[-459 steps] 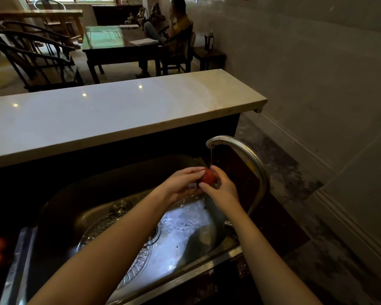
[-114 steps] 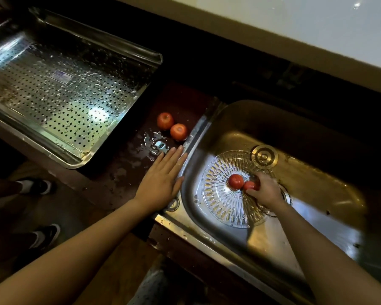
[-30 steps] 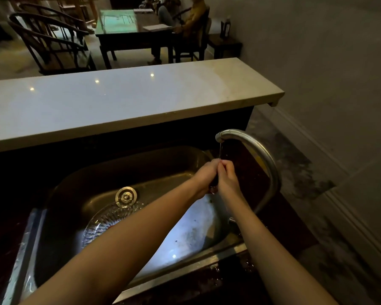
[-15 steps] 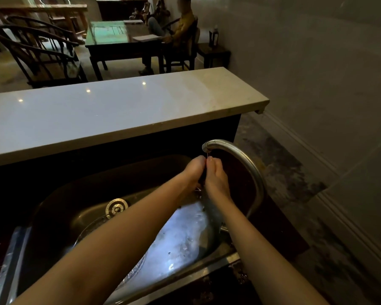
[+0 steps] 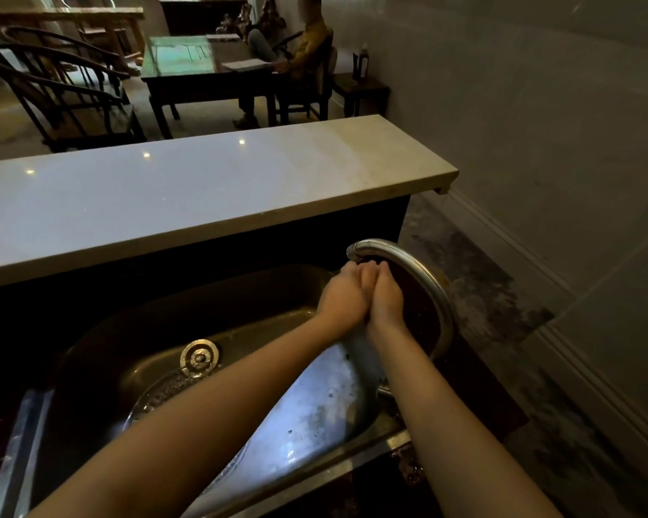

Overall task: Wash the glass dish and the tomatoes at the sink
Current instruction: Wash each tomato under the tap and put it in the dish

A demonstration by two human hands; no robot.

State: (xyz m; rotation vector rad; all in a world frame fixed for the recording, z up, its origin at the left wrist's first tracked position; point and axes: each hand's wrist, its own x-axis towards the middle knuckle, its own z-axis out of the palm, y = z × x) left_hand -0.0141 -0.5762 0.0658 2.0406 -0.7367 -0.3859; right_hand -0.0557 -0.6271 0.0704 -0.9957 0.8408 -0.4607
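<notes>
Obs.: left grip (image 5: pixel 343 297) and right grip (image 5: pixel 385 299) are pressing together, fingers curling inward, directly under the mouth of the tap spout (image 5: pixel 408 260). Contents between the palms are hidden; I cannot tell whether a tomato is being held there, and no tomato is showing anywhere in view. Water flow is too faint to confirm.

Glass dish (image 5: pixel 165 397) is lying in the bottom of the sink (image 5: pixel 240 293), left of the grips and just beside the drain (image 5: pixel 199 357), with the left forearm passing over most of it.

Risks, as judged:
- If a wet tomato is sitting between the palms, it is likely rolling with little friction. A squeeze or a rub could be pushing it out, dropping it onto the dish or the basin and bruising it.
- A hard fall onto the dish could be chipping the glass; it is lying right under the arm's path.
- The grips are working very near the spout, so knuckles may be knocking against it.
- Splash is probably heading for the sink's near rim and the floor on the right, since the spout is standing close to that edge.
- The pale worktop (image 5: pixel 165 196) behind is lying well apart.
</notes>
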